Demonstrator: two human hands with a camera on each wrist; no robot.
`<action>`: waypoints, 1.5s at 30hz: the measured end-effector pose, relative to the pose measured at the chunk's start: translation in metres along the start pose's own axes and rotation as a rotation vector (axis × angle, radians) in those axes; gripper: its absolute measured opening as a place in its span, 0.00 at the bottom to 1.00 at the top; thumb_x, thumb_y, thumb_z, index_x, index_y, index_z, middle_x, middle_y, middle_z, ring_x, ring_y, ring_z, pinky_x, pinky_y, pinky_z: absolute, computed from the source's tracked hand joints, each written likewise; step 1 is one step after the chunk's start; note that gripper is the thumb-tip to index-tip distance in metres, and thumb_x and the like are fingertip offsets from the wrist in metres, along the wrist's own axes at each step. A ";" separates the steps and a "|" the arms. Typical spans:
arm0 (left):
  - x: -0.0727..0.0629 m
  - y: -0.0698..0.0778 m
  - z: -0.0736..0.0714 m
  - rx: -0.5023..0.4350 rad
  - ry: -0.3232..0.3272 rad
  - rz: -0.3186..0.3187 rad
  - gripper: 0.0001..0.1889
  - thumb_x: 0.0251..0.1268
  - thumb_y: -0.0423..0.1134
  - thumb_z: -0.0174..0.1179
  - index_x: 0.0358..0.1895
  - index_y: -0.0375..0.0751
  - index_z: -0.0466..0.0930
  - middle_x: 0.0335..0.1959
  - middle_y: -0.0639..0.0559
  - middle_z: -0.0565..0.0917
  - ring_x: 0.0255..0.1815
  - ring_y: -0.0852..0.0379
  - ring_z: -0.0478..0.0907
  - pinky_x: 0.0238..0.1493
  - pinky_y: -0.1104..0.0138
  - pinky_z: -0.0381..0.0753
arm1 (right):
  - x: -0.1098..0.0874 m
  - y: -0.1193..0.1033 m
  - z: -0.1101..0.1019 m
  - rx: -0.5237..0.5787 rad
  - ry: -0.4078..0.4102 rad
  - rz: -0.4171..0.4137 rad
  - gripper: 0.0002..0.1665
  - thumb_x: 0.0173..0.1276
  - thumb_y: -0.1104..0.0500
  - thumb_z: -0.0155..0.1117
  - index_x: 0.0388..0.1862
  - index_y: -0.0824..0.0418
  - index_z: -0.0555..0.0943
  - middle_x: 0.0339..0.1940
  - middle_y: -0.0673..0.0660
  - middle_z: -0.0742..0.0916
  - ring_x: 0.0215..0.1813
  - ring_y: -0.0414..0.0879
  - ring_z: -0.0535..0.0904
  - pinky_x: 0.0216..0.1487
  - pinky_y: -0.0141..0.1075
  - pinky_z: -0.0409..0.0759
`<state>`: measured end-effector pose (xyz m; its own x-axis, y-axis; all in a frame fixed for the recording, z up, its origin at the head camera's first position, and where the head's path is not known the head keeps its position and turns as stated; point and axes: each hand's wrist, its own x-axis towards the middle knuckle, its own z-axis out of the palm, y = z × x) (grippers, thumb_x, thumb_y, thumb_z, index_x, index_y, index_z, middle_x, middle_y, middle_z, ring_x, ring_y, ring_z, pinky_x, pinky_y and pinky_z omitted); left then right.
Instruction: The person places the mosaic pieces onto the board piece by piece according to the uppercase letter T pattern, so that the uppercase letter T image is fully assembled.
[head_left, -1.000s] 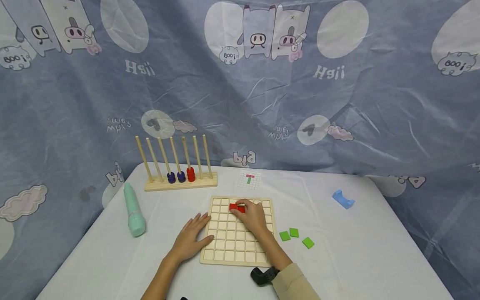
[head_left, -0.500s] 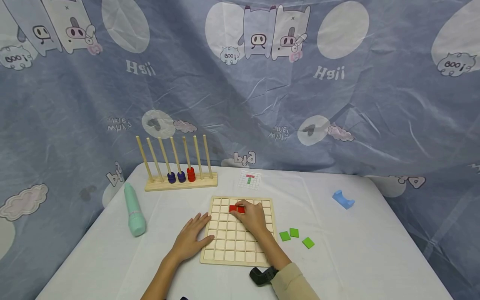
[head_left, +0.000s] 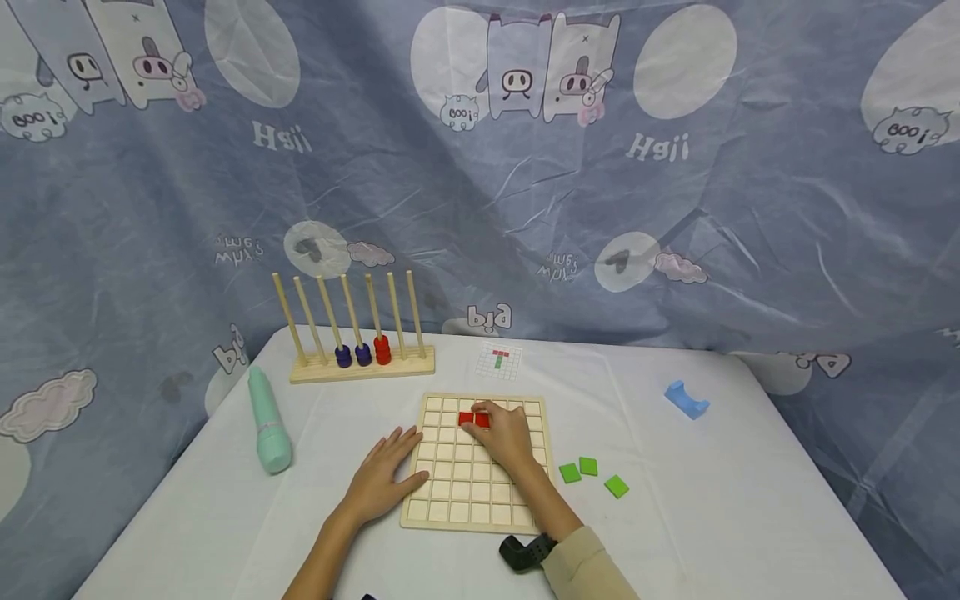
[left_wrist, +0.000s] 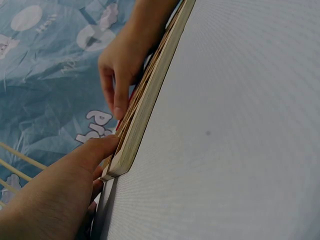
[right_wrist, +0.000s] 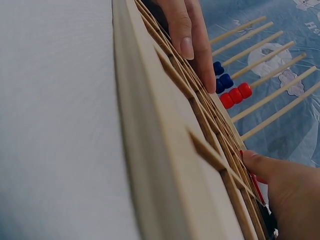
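Note:
A square wooden grid board (head_left: 471,527) lies on the white table. Two red square tiles, a left one (head_left: 466,419) and a right one (head_left: 482,422), sit side by side near its far edge. Thumb and index finger of my right hand (head_left: 507,437) pinch the right tile, partly covering it. My left hand (head_left: 378,482) rests with spread fingers at the board's left edge, its thumb on the rim in the left wrist view. In the right wrist view only a thin red edge of tile (right_wrist: 257,187) shows below the thumb.
Three green tiles, one of them nearest the board (head_left: 570,473), lie to its right. Behind the board is a card (head_left: 498,361) with a red and green T. A pegged bead abacus (head_left: 362,372), a mint-green tapered object (head_left: 270,425) and a blue curved piece (head_left: 686,400) stand around.
The red tiles have shifted slightly toward me, and the left one, uneven against the other before, now lines up with it. Both hands have stayed nearly still.

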<state>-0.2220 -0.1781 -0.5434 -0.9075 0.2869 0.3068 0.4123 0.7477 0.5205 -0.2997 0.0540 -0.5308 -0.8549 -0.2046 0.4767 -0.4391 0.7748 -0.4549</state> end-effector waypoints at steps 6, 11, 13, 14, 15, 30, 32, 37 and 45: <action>-0.001 0.000 0.001 -0.012 -0.004 -0.004 0.35 0.59 0.59 0.57 0.67 0.44 0.65 0.68 0.51 0.63 0.70 0.48 0.53 0.69 0.52 0.49 | -0.003 0.001 -0.001 0.029 0.023 -0.019 0.22 0.51 0.43 0.71 0.40 0.55 0.84 0.21 0.49 0.85 0.19 0.42 0.72 0.35 0.39 0.66; 0.000 0.001 0.001 -0.008 0.018 0.018 0.35 0.58 0.57 0.58 0.66 0.42 0.66 0.67 0.48 0.65 0.69 0.45 0.55 0.67 0.49 0.51 | -0.007 0.002 -0.009 0.095 0.006 -0.014 0.20 0.53 0.45 0.71 0.40 0.55 0.84 0.07 0.43 0.68 0.13 0.37 0.58 0.33 0.44 0.72; -0.001 0.001 0.000 -0.003 0.020 0.018 0.35 0.58 0.57 0.58 0.66 0.42 0.66 0.67 0.48 0.65 0.69 0.45 0.55 0.67 0.49 0.51 | -0.010 0.003 -0.015 0.128 -0.015 0.000 0.19 0.54 0.45 0.70 0.40 0.54 0.84 0.07 0.42 0.64 0.13 0.35 0.55 0.24 0.40 0.72; -0.001 0.001 0.000 -0.006 0.016 0.014 0.35 0.58 0.57 0.58 0.66 0.42 0.66 0.67 0.48 0.65 0.69 0.45 0.55 0.67 0.49 0.51 | -0.012 0.004 -0.017 0.136 -0.025 0.003 0.18 0.54 0.45 0.70 0.41 0.53 0.84 0.07 0.41 0.63 0.13 0.34 0.54 0.19 0.37 0.70; -0.001 0.002 0.000 -0.009 0.011 0.010 0.35 0.58 0.57 0.58 0.66 0.42 0.66 0.67 0.48 0.65 0.70 0.45 0.55 0.68 0.50 0.50 | -0.014 0.006 -0.020 0.145 -0.036 0.006 0.18 0.54 0.45 0.70 0.41 0.53 0.84 0.08 0.41 0.63 0.13 0.33 0.54 0.15 0.34 0.67; -0.001 0.000 0.001 0.004 0.019 0.016 0.35 0.58 0.57 0.58 0.66 0.42 0.66 0.68 0.50 0.64 0.69 0.45 0.55 0.68 0.50 0.50 | -0.058 0.066 -0.089 0.157 -0.040 -0.021 0.18 0.53 0.47 0.71 0.42 0.51 0.84 0.08 0.39 0.63 0.12 0.30 0.52 0.12 0.26 0.56; -0.001 0.000 0.001 0.003 0.021 0.018 0.35 0.58 0.57 0.58 0.66 0.42 0.66 0.68 0.50 0.64 0.69 0.45 0.55 0.68 0.50 0.50 | -0.065 0.073 -0.096 0.145 -0.030 -0.026 0.18 0.52 0.48 0.72 0.42 0.52 0.84 0.08 0.39 0.63 0.12 0.30 0.52 0.12 0.26 0.56; -0.001 0.002 -0.002 -0.003 0.006 0.009 0.35 0.59 0.58 0.57 0.66 0.42 0.65 0.68 0.49 0.64 0.70 0.45 0.54 0.68 0.51 0.49 | -0.079 0.086 -0.109 0.107 -0.029 -0.009 0.19 0.51 0.47 0.72 0.41 0.50 0.84 0.08 0.39 0.63 0.13 0.30 0.51 0.12 0.26 0.55; 0.000 0.002 -0.001 -0.006 0.000 0.000 0.35 0.59 0.58 0.57 0.66 0.42 0.66 0.68 0.49 0.64 0.70 0.45 0.54 0.68 0.50 0.49 | -0.089 0.093 -0.120 0.108 -0.036 -0.007 0.18 0.50 0.46 0.72 0.41 0.49 0.84 0.08 0.37 0.62 0.13 0.30 0.52 0.12 0.25 0.55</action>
<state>-0.2206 -0.1769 -0.5414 -0.9076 0.2867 0.3066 0.4126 0.7442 0.5253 -0.2312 0.2163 -0.5255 -0.8601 -0.2331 0.4537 -0.4709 0.7047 -0.5307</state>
